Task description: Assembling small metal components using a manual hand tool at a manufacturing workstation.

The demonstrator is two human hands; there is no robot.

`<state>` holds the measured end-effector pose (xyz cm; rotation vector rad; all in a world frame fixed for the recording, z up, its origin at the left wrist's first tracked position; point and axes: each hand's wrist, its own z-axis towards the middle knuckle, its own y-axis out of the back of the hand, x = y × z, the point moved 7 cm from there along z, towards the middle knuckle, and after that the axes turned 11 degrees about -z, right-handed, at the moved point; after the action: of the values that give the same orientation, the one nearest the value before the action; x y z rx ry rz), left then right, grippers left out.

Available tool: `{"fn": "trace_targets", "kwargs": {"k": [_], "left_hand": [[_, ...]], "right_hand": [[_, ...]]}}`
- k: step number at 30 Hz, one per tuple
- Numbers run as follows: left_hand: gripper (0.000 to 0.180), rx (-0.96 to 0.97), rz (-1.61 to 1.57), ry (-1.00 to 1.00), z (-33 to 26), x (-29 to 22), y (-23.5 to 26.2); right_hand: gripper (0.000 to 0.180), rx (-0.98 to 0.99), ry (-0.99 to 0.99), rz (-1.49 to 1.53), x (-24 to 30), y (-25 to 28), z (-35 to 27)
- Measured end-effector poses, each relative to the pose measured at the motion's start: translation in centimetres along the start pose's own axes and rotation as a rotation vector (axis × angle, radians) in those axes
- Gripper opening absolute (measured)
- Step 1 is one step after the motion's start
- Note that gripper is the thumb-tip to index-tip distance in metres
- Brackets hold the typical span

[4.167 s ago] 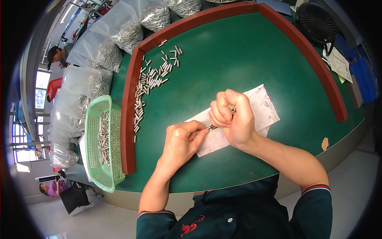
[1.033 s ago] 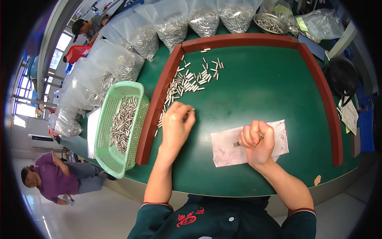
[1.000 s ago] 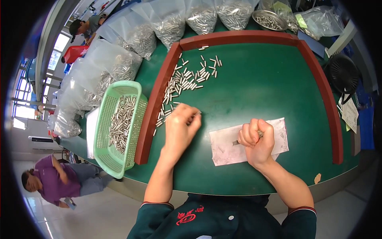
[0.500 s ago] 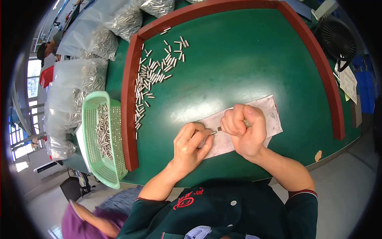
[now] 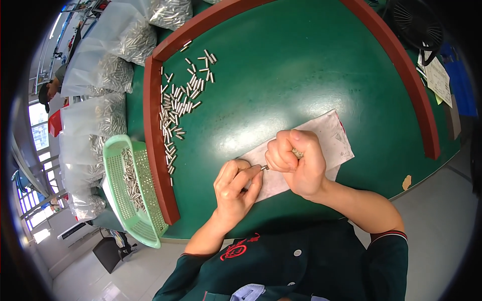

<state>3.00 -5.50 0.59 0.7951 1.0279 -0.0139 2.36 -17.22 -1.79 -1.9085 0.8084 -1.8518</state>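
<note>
My left hand (image 5: pixel 235 189) is closed, thumb and forefinger pinching a small silver metal pin (image 5: pixel 262 168). My right hand (image 5: pixel 303 163) makes a fist around a slim tool with a pale handle (image 5: pixel 297 153); most of it is hidden, so its kind does not show. The tool's narrow end comes out beside the right fingers and meets the pin, or nearly so. Beneath both hands a stained whitish cloth (image 5: pixel 329 138) lies on the green table (image 5: pixel 271 65). Many similar loose metal pins (image 5: pixel 178 103) are scattered at the left of the tabletop.
A red-brown raised border (image 5: pixel 153 125) frames the work area. Outside it on the left stand a light green plastic basket (image 5: pixel 118 175) of pins and several clear bags (image 5: pixel 115 72) of metal pieces. A black fan (image 5: pixel 416 25) and papers (image 5: pixel 434 80) are at right. Another person (image 5: pixel 52 88) is far left.
My right hand has moved left, bringing the tool's end up to the pin in my left fingers. The whole view has shifted slightly. A purple-clothed person at lower left has gone out of view.
</note>
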Motion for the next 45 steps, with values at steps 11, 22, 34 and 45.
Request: {"fn": "trace_targets", "kwargs": {"k": [11,22,34,45], "left_hand": [[0.017,-0.003,-0.008,-0.009,-0.1,0.0,0.0],[0.014,0.014,-0.049,-0.001,-0.1,0.0,0.1],[0.011,0.034,-0.047,0.036,0.0,-0.4,0.7],[0.013,0.002,-1.483,0.776,-0.9,2.8,0.4]], "right_hand": [[0.042,0.002,-0.017,-0.004,-0.2,-0.2,-0.1],[0.039,0.015,0.087,-0.206,0.3,-1.3,-0.6],[0.038,0.036,0.129,-0.302,0.6,-1.5,-1.0],[0.037,0.057,0.017,-0.114,0.2,-1.7,-0.8]]}}
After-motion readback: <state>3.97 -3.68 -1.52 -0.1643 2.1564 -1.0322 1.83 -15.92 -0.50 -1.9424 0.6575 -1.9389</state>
